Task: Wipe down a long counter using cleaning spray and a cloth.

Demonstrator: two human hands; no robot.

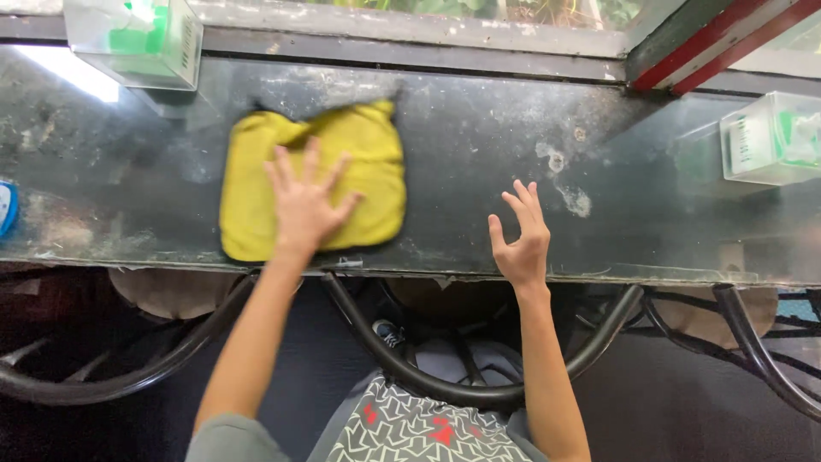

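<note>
We see the left hand (304,205) pressed flat on a yellow cloth (312,180), fingers spread wide apart, palm down on the cloth's lower middle. The cloth lies rumpled on a dark, glossy counter (479,154), left of its middle, its lower edge close to the counter's near edge and its top reaching toward the far edge. The right hand (520,239) hovers at the near edge of the counter, right of the cloth and well apart from it, fingers open and slightly curled, holding nothing; we cannot tell whether its heel touches the edge. Pale smudges (564,180) mark the counter beyond the right hand. A clear tissue box (137,38) stands at the far left corner, another box (770,137) toward the right edge. Chairs (453,376) sit under the near edge.
</note>
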